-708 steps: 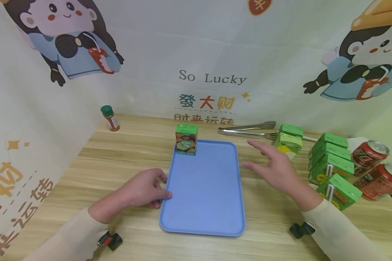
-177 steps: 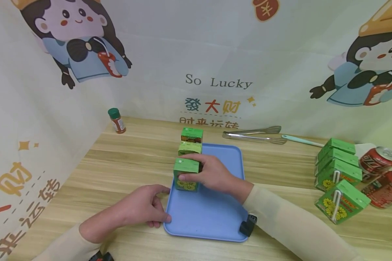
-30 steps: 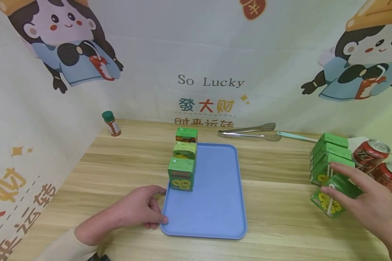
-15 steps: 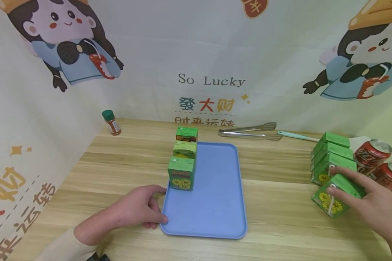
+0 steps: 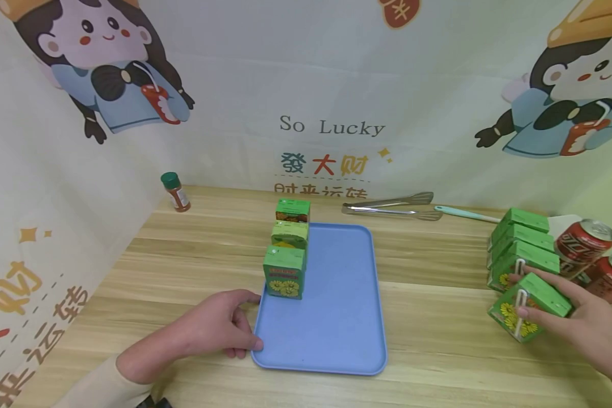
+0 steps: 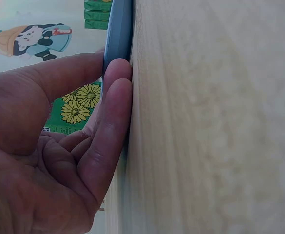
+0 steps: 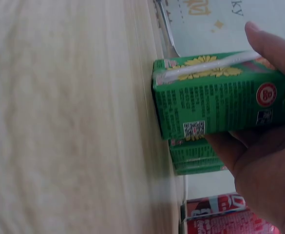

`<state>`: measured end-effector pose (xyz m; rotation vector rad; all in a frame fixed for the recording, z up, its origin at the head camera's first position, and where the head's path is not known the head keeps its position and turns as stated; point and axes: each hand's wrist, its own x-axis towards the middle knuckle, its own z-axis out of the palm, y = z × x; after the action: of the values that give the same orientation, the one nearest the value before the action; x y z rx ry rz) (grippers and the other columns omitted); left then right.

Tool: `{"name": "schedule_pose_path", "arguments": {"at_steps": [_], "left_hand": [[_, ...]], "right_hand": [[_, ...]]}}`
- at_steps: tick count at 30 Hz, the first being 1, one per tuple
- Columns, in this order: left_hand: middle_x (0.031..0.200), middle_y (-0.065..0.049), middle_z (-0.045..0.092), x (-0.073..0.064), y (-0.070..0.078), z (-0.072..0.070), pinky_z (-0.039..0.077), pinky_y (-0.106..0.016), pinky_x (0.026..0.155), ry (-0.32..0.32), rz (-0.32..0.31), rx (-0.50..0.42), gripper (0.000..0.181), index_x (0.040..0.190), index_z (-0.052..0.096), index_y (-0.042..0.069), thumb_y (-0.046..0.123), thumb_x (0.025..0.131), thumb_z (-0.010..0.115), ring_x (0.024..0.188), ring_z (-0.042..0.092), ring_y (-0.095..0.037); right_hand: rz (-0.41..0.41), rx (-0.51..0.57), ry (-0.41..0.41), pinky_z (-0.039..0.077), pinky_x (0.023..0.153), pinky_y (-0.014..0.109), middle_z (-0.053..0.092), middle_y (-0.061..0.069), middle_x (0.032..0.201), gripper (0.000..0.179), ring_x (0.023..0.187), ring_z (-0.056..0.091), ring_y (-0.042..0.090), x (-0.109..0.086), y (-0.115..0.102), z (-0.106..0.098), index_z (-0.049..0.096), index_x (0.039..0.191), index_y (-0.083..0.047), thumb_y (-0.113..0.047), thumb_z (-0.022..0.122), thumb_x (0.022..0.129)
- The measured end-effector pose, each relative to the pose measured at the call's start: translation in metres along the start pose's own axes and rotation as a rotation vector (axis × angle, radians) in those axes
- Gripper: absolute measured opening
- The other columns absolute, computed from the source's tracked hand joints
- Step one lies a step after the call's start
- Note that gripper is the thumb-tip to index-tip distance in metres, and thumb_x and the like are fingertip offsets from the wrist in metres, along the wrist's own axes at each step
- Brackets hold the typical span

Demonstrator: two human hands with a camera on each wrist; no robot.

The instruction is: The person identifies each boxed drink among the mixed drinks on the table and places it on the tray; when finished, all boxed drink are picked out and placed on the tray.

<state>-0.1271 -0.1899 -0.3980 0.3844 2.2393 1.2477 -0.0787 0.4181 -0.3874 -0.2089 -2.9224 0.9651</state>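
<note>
My right hand (image 5: 586, 326) holds a green drink carton (image 5: 530, 306) with yellow flowers and a white straw on its side, thumb on the near face and fingers behind. In the right wrist view the carton (image 7: 220, 97) is at or very close to the tabletop; contact is unclear. My left hand (image 5: 216, 323) pinches the left rim of a blue tray (image 5: 341, 317), its thumb on the edge and curled fingers low beside it, as the left wrist view shows. Along the tray's left side three cartons stand in a row: a flowered one (image 5: 284, 275), a yellow-green one (image 5: 289, 231) and a brown-fronted one (image 5: 293, 211).
Several green cartons (image 5: 522, 258) stand in a row behind the right hand, beside two red cola cans (image 5: 586, 241). Metal tongs (image 5: 390, 207) and a pale-green-handled utensil (image 5: 464, 213) lie at the back. A spice jar (image 5: 175, 192) stands back left, before the printed cloth.
Over the longer span, two more cartons came onto the tray, the last set by my right hand. That hand then moved right and closed round another carton. My left hand stays at the tray.
</note>
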Motion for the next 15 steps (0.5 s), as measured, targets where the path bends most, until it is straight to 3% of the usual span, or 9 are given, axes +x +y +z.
{"name": "schedule_pose_path", "arguments": {"at_steps": [3,4,5,7,9,11,15], "left_hand": [[0.077,-0.008,0.077,0.0,0.0,0.0,0.066,-0.042,0.06,-0.003,0.002,0.002,0.095,0.16,0.04,-0.017,0.011,0.088,0.096,0.065,0.075,-0.027],[0.077,-0.008,0.077,0.0,0.0,0.0,0.066,-0.042,0.059,-0.004,0.002,0.004,0.096,0.16,0.04,-0.017,0.011,0.088,0.096,0.065,0.075,-0.027],[0.077,-0.008,0.077,0.0,0.0,0.0,0.065,-0.042,0.059,-0.005,0.003,0.006,0.096,0.16,0.04,-0.017,0.011,0.088,0.096,0.065,0.075,-0.027],[0.077,-0.008,0.077,0.0,0.001,0.0,0.065,-0.041,0.059,-0.008,0.005,0.009,0.095,0.159,0.04,-0.018,0.012,0.088,0.096,0.065,0.075,-0.027],[0.077,-0.007,0.077,0.0,0.001,-0.001,0.065,-0.041,0.059,-0.01,0.003,0.013,0.095,0.159,0.04,-0.017,0.013,0.088,0.096,0.065,0.075,-0.026],[0.077,-0.007,0.077,0.0,0.002,-0.001,0.065,-0.04,0.06,-0.009,0.001,0.015,0.095,0.159,0.041,-0.017,0.013,0.088,0.096,0.065,0.075,-0.026],[0.077,-0.007,0.077,0.0,0.002,-0.001,0.065,-0.04,0.06,-0.007,0.0,0.017,0.094,0.159,0.041,-0.017,0.013,0.089,0.096,0.065,0.075,-0.026]], "right_hand": [[-0.015,0.041,-0.024,0.059,0.083,0.046,0.036,0.041,0.167,0.094,0.135,0.049,0.064,0.001,0.005,0.0,0.031,0.175,-0.008,-0.035,0.084,0.103],[-0.019,0.045,-0.028,0.06,0.085,0.046,0.036,0.038,0.17,0.094,0.139,0.044,0.068,0.001,0.007,0.0,0.031,0.176,-0.008,-0.035,0.084,0.103],[-0.022,0.051,-0.028,0.061,0.087,0.045,0.043,0.03,0.169,0.093,0.142,0.048,0.061,0.001,0.009,-0.001,0.032,0.176,-0.01,-0.034,0.085,0.103],[-0.029,0.079,-0.021,0.063,0.089,0.046,0.058,0.006,0.159,0.09,0.133,0.064,0.031,0.0,0.013,0.0,0.035,0.175,-0.012,-0.03,0.085,0.103],[-0.046,0.118,-0.007,0.059,0.076,0.025,0.06,-0.022,0.141,0.086,0.113,0.064,-0.001,-0.001,0.016,0.003,0.04,0.174,-0.016,-0.025,0.086,0.102],[-0.063,0.189,-0.005,0.057,0.069,0.018,0.054,-0.038,0.126,0.082,0.101,0.055,-0.018,-0.002,0.019,0.005,0.045,0.172,-0.022,-0.017,0.085,0.102],[-0.096,0.324,-0.016,0.061,0.069,0.02,0.061,-0.04,0.12,0.079,0.098,0.067,-0.009,-0.002,0.021,0.009,0.051,0.169,-0.029,0.0,0.081,0.101]]}}
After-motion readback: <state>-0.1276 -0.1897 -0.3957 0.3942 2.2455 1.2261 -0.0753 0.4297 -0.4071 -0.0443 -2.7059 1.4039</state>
